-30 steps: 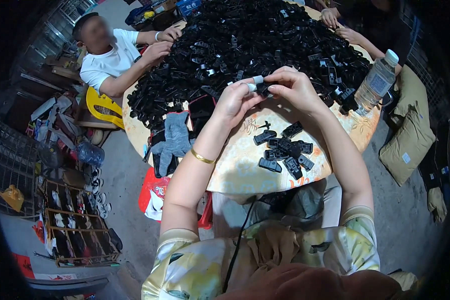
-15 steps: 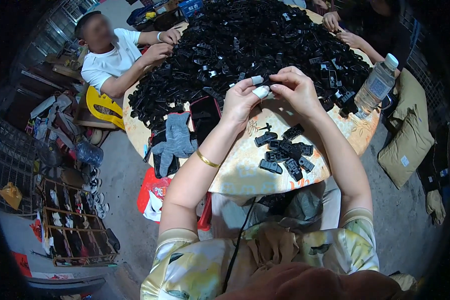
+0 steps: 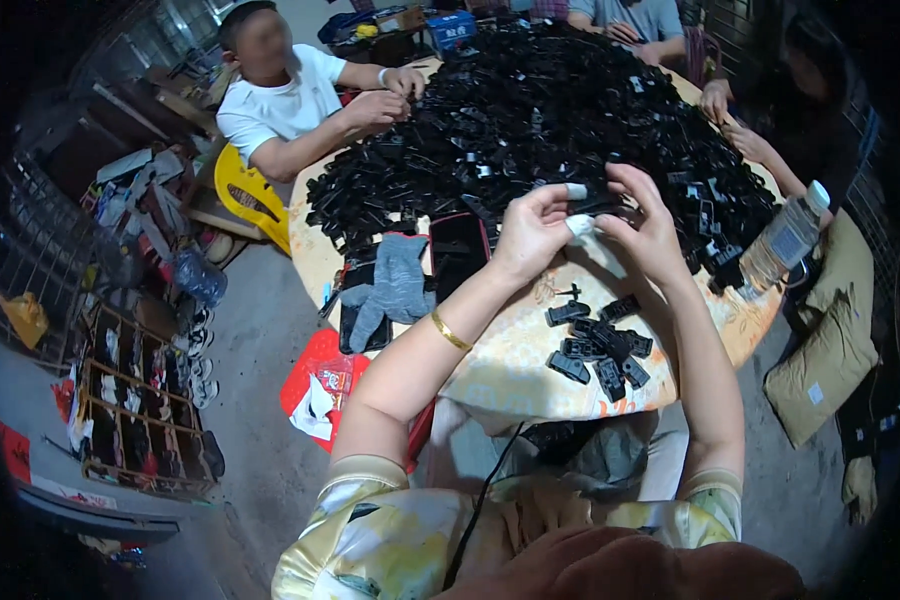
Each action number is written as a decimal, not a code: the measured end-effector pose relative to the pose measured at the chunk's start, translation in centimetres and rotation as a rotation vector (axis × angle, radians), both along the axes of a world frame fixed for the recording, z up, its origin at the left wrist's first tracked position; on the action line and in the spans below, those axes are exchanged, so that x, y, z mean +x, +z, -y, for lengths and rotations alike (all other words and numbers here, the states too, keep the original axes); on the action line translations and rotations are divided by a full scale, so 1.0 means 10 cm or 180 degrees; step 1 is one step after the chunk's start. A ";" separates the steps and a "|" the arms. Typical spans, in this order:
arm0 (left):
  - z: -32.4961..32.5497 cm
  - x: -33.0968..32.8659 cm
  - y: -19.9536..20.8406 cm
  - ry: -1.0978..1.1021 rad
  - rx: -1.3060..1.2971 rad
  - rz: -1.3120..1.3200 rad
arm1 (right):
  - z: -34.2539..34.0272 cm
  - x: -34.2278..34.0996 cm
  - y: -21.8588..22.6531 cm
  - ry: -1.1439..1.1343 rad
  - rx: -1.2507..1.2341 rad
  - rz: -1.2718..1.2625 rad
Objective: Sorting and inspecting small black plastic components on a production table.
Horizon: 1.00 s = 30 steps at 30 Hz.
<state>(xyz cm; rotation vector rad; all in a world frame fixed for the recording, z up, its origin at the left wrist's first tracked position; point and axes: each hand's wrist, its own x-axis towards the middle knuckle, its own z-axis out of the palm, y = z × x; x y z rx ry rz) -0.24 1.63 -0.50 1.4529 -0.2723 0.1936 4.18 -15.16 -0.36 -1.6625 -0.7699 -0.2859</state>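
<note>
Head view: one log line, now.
left hand: grip unclear; right hand: grip unclear; black parts heap: beyond hands; small parts pile: nearer wearer

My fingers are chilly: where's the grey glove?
In the head view, the grey knit glove lies toward the left on the table, beside the red-edged black rectangle.

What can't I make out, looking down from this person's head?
In the head view:
Whether the left hand and right hand grip anything: any piece is too small against the heap of small black plastic parts.
Middle of the round patterned tabletop: buried under that heap.
Whatever lies beneath the grey knitted glove: covered by it.
Head of the grey-blue-shirted co-worker: cut off by the upper edge.
</note>
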 end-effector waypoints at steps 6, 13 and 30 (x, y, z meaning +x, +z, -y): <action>0.03 -0.01 -0.02 0.0210 0.0200 0.0085 | 0.06 0.09 -0.06 0.0308 -0.0340 -0.0484; 0.03 -0.01 -0.05 0.0957 0.2157 0.0926 | 0.04 0.04 -0.02 -0.0213 -0.0691 0.0616; 0.04 -0.01 -0.19 -0.0617 0.2174 -0.0254 | 0.13 0.06 0.08 -0.1156 -0.2473 0.0128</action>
